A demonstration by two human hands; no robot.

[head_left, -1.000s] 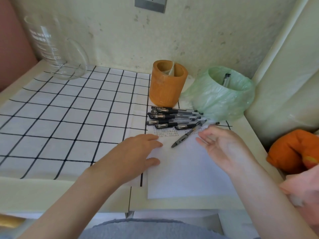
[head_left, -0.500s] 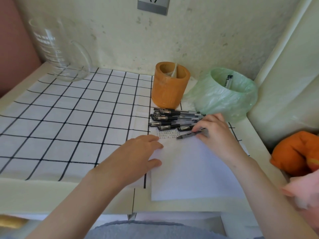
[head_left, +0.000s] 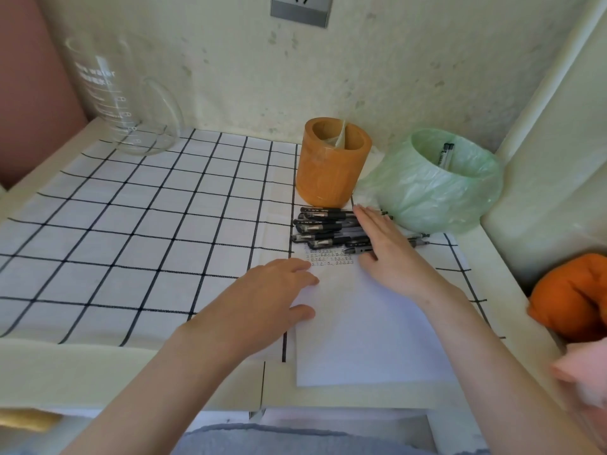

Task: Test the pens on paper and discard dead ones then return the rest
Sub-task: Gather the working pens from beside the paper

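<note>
Several black pens (head_left: 323,226) lie side by side in a row on the checked cloth, just in front of the orange pen holder (head_left: 331,167). My right hand (head_left: 386,249) lies flat across the right half of the row, fingers straight and pointing toward the holder. A white sheet of paper (head_left: 371,326) with small scribbles near its top edge lies below the pens. My left hand (head_left: 272,297) rests flat on the paper's left edge. One pen (head_left: 445,155) stands in the green-bagged bin (head_left: 433,188) at the right.
A large clear glass measuring jug (head_left: 123,100) stands at the back left. The black-and-white checked cloth (head_left: 131,224) covers the tabletop. An orange soft object (head_left: 574,295) and something pink (head_left: 584,372) sit off the table's right edge. The wall runs close behind.
My right hand let go of the pen it had picked up from the paper and now lies flat over the row of pens. My left hand has stayed on the paper.
</note>
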